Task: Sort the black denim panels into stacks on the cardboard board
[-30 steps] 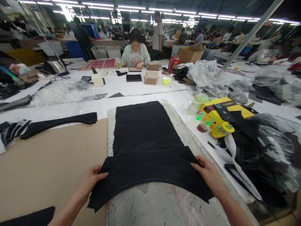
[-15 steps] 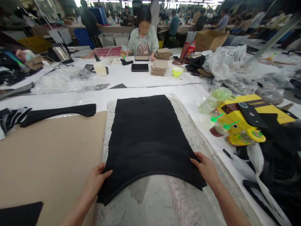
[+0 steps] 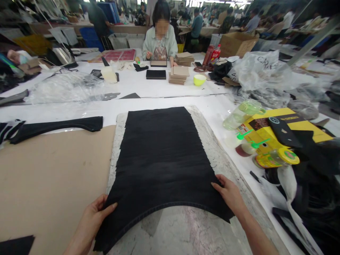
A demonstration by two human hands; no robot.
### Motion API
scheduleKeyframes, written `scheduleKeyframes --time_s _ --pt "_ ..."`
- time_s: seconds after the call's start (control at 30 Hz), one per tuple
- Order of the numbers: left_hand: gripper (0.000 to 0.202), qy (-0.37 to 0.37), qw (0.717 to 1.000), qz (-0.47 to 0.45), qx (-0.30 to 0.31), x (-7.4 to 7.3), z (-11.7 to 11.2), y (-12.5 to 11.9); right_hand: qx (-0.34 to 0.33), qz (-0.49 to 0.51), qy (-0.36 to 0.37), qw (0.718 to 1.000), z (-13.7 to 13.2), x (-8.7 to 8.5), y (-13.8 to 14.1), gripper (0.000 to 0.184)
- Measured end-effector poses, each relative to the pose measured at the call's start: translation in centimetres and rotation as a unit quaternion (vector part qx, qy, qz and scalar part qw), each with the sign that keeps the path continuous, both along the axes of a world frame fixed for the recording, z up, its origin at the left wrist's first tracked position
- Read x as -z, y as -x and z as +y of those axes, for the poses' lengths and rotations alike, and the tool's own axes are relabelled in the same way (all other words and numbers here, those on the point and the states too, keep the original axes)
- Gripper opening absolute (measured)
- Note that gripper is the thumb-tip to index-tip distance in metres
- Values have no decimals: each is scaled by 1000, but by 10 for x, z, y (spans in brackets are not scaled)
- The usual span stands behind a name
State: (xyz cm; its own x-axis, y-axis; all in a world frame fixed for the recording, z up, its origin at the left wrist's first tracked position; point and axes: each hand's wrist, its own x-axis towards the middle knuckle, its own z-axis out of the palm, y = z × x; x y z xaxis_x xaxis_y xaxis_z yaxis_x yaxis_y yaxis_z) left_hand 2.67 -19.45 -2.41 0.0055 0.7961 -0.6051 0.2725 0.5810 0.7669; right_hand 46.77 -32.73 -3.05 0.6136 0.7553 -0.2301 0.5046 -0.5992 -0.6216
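Observation:
A layered spread of black fabric pieces (image 3: pixel 162 152), with stepped side edges and a curved near edge, lies on a pale, stained board (image 3: pixel 183 230). My left hand (image 3: pixel 94 217) grips the near left side of the pieces, thumb on top and the other fingers partly hidden at the edge. On the opposite side, my right hand (image 3: pixel 228 193) pinches the near right edge, its thumb also on top. Both near corners of the pieces reach out past my hands toward me.
Left of the board lies a tan sheet (image 3: pixel 53 177) with more curved black pieces (image 3: pixel 61 127) beyond it. To the right are a yellow box (image 3: pixel 287 124), a yellow-lidded jar (image 3: pixel 278 157) and black scraps. A co-worker (image 3: pixel 160 39) sits across the white table.
My left hand has moved left and toward me, drawing the near left corner of the black pieces with it. My right hand has shifted only slightly. The co-worker's hand has moved toward the small frame.

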Motion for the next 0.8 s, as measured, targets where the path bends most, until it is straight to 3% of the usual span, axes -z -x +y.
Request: scheduleKeyframes --time_s 0.13,0.37,0.63,0.8 --pt "37 11 1000 -17 0 6 -3 0 -6 18 -4 1000 -3 8 -1 35" --pt "35 8 1000 -21 -8 15 3 -5 8 -31 28 999 -5 6 5 40" --pt "31 -9 999 -43 -1 4 5 -7 31 -13 62 998 -8 23 -7 57" --pt "27 12 996 -83 -27 10 2 -3 42 6 62 997 -12 36 -19 58"
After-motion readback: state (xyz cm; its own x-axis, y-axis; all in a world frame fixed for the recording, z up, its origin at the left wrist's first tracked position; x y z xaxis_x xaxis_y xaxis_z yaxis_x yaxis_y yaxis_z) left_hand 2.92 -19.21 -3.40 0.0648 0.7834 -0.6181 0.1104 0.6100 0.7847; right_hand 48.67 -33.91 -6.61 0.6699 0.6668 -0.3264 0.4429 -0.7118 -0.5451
